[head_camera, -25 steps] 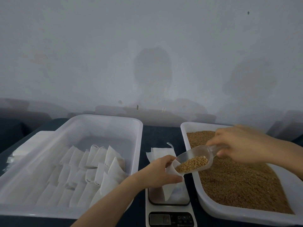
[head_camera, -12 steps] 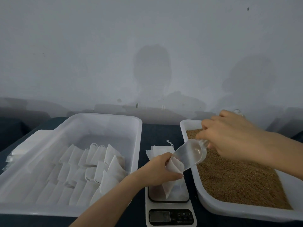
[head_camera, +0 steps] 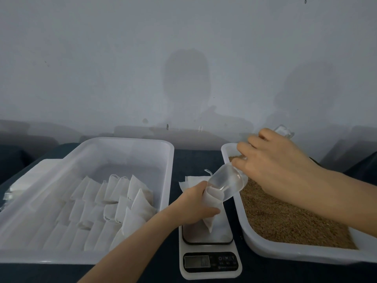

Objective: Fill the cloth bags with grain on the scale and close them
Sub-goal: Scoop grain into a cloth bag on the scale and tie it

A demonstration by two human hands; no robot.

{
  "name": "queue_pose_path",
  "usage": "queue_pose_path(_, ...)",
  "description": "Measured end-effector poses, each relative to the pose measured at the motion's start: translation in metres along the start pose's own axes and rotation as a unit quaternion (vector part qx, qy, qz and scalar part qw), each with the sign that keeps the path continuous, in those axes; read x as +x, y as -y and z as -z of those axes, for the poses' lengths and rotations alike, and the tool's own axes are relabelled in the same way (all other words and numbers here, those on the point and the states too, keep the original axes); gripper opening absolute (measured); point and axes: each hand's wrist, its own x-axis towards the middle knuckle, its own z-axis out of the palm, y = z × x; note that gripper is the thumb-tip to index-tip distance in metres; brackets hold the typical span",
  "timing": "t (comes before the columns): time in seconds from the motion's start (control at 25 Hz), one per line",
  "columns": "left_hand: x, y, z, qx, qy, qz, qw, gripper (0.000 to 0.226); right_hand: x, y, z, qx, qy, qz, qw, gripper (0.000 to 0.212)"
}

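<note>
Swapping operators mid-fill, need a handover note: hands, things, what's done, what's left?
Left hand grips the cloth bag at its mouth, bag standing on the scale.
Right hand holds the clear scoop tipped into it; scoop looks empty.
Grain tub right of scale, spare bags behind it, packed bags in the left tub.
Display unreadable.
Left: check weight, top up if short, close bag, put it away.

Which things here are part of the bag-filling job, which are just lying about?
Job: left hand, cloth bag it holds, right hand, clear scoop, grain tray, scale.
Lying about: flat bags behind the scale, left tray with rows of bags, flat white stack beside it.
</note>
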Motion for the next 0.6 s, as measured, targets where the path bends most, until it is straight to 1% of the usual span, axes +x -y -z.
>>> queue_pose_path(0.12,0.001,0.001,0.001,0.001,-0.003,-0.005,1.0,0.055,-0.004,-0.002,-0.002,-0.016,-0.022,-0.006,1.0,0.083)
queue_pose_path(0.16,0.002,0.002,0.0,0.003,-0.002,-0.007,1.0,0.054,-0.005,-0.003,-0.002,-0.006,-0.019,-0.014,1.0,0.078)
queue_pose_path(0.24,0.002,0.002,0.0,0.002,-0.004,-0.011,1.0,0.052,-0.01,-0.011,-0.002,0.018,-0.029,-0.043,0.999,0.055)
queue_pose_path(0.28,0.002,0.003,0.0,-0.001,-0.006,-0.013,1.0,0.051,-0.015,-0.018,-0.003,0.014,-0.038,-0.069,0.997,0.048)
queue_pose_path(0.36,0.002,0.003,-0.001,-0.005,-0.008,-0.011,1.0,0.049,-0.029,-0.039,-0.018,0.018,-0.079,-0.124,0.989,0.047)
queue_pose_path(0.4,0.002,0.004,-0.001,-0.007,-0.008,-0.009,1.0,0.049,-0.038,-0.049,-0.028,0.032,-0.085,-0.148,0.985,0.049)
queue_pose_path(0.44,0.002,0.004,-0.001,-0.007,-0.01,-0.008,1.0,0.049,-0.046,-0.057,-0.038,0.043,-0.069,-0.17,0.982,0.048)
queue_pose_path(0.52,0.003,0.005,-0.001,-0.005,-0.012,-0.009,1.0,0.049,-0.057,-0.061,-0.058,0.039,0.03,-0.198,0.979,0.044)
queue_pose_path(0.6,0.003,0.005,-0.002,-0.006,-0.012,-0.007,1.0,0.049,-0.065,-0.058,-0.09,0.035,0.083,-0.169,0.982,0.045)
